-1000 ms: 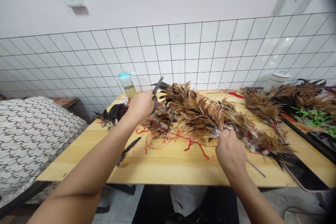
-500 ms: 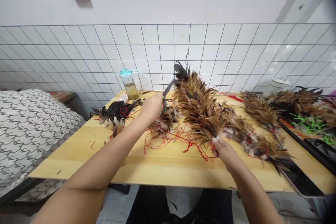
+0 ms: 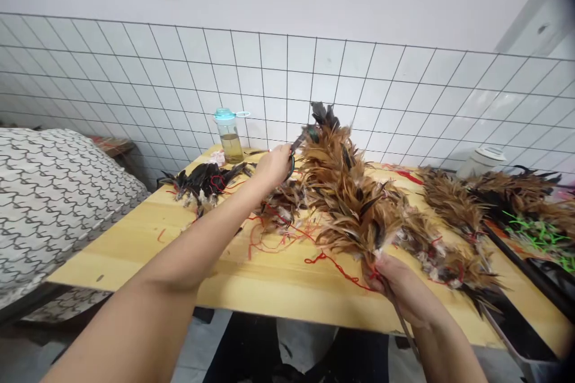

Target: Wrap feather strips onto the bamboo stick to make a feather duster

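Note:
My left hand [image 3: 275, 166] is closed round dark-handled scissors [image 3: 300, 142], whose blades reach the upper left side of a brown feather duster [image 3: 344, 182]. Black feathers [image 3: 326, 115] top the duster, which leans up and away over the table. My right hand [image 3: 398, 278] grips its lower end, where a thin stick [image 3: 402, 320] runs down below the palm. Red string [image 3: 335, 263] trails left from that hand over the wood. Just left of the duster lies a loose bundle of brown feathers [image 3: 283, 206].
Black feathers [image 3: 202, 182] and a teal-lidded bottle [image 3: 231, 142] stand at the table's [image 3: 135, 257] left. On the right are more feather bundles [image 3: 453, 200], a white-lidded container [image 3: 483, 161], green ties [image 3: 534, 233] and a phone [image 3: 516, 323]. A patterned cushion [image 3: 58, 191] sits far left.
The duster's lower end and my right hand have turned, and the stick now shows below the palm. The scissors now overlap the duster's upper feathers. The camera view has tilted slightly.

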Available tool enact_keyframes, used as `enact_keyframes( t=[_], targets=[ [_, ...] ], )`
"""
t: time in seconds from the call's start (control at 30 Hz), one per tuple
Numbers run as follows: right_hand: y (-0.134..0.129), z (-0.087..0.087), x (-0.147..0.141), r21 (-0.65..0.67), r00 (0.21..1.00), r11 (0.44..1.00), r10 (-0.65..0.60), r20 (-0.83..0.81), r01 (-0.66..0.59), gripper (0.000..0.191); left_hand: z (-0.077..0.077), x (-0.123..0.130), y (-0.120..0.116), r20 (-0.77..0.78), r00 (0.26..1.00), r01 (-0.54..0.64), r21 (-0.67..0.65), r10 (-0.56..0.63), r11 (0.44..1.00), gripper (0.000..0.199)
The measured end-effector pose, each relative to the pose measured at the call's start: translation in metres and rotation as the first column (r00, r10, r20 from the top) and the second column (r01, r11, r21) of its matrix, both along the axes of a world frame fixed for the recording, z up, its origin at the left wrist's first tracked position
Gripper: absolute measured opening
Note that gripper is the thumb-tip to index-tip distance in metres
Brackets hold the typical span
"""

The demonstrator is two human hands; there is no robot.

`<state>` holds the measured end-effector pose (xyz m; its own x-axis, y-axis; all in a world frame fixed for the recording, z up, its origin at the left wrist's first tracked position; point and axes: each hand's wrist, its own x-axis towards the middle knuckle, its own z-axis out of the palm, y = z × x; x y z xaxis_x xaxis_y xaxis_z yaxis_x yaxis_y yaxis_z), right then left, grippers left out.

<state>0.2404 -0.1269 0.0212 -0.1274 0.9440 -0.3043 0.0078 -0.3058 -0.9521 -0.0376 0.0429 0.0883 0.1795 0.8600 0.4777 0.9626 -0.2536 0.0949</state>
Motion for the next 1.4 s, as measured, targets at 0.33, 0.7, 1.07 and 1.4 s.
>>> enact_keyframes(
  t=[0.33,0.7,1.07,1.4],
  targets=[
    [0.000,0.011,0.009,-0.053,0.891,0.974,0.179,-0.416,-0.221,0.044,-0.066,0.040,-0.089,-0.307,0.603,0.797,0.186,-0.736,0.575,0.029],
    [-0.012,-0.003,0.004,-0.053,0.868,0.971,0.182,-0.462,-0.232,0.041,-0.047,0.027,-0.071,-0.043,0.806,0.580,0.259,-0.591,0.772,0.041],
    [-0.012,0.002,0.010,-0.089,0.925,0.995,-0.004,-0.380,-0.032,0.043,-0.027,-0.028,-0.030,0.085,0.991,-0.102,-0.032,0.105,0.994,0.039],
    [-0.027,0.056,0.107,-0.081,0.848,0.854,-0.520,-0.100,0.514,0.025,-0.069,-0.097,-0.064,0.047,0.974,-0.208,-0.226,0.224,0.952,0.029]
  ],
)
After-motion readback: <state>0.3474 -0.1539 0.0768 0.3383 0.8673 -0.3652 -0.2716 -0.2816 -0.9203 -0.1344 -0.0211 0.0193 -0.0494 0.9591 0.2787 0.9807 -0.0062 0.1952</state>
